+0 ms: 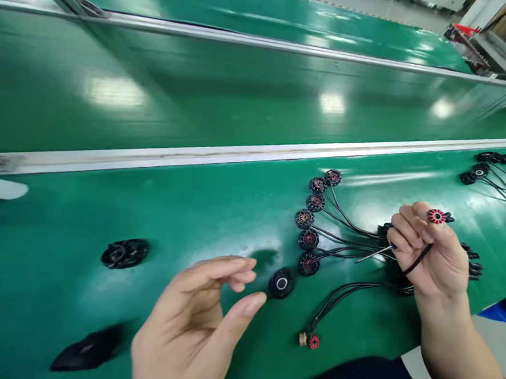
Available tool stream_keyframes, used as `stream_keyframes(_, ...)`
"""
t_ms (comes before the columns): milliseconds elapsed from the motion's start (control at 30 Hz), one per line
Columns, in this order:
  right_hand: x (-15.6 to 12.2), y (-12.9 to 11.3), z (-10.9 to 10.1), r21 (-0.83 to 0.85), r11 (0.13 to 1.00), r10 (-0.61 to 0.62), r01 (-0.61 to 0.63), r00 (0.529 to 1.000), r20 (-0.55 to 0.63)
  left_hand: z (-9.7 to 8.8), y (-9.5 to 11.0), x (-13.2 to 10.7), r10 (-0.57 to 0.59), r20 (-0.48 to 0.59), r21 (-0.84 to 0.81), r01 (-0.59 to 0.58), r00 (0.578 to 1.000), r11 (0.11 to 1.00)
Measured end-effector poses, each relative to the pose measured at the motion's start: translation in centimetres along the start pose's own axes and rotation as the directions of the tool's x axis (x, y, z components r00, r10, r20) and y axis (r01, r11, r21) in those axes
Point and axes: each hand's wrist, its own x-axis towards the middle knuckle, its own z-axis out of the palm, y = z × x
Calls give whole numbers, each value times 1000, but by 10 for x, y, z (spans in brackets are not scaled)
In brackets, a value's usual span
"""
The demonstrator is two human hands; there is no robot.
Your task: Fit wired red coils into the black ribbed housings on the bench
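My left hand (196,324) is raised above the green surface, thumb and fingers apart, with nothing between them. Just past its fingertips lies a round black disc with a silver centre ring (281,283). My right hand (432,253) grips a small motor stator with red windings (436,216) at thumb and forefinger, its black cable running down across the palm. A thin metal rod (372,255) juts left from the curled fingers of that same hand; its other end is hidden. Between the hands, several round black motor parts (307,240) stand in a curved row, their cables leading right.
Two loose stators, one copper-coloured (303,339) and one red (314,341), lie at the near side. Two black moulded parts (125,253) (89,348) are on the left. More cabled motors (480,170) sit far right. A white rail (233,154) borders the back.
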Motion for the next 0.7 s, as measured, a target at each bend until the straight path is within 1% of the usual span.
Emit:
stream_keyframes(100,0,0,1,84,995,44,-45,999,3,0,1,1,8,-5,36,-8,1000,999)
stream_keyframes(200,1,-1,0,131,989,63,-68,997,37,-1,0,0,5,-9,42,-4,1000,999)
stream_keyframes(333,3,-4,-4,142,989,35,-44,997,64,-2,-1,-1,-66,-40,27,67,997,997)
stream_keyframes(400,3,-5,-5,128,991,20,-26,998,52,-3,-1,0,-65,-46,34,67,997,997)
stream_keyframes(533,1,-3,0,52,998,-21,21,1000,-3,-6,-1,6,60,31,105,-63,998,993)
stream_keyframes(600,-2,-1,4,-15,999,-45,44,998,-34,-8,-2,11,110,91,177,-125,990,976)
stream_keyframes(700,-8,3,8,-133,988,-87,75,993,-84,-10,-3,15,166,190,305,-219,968,927)
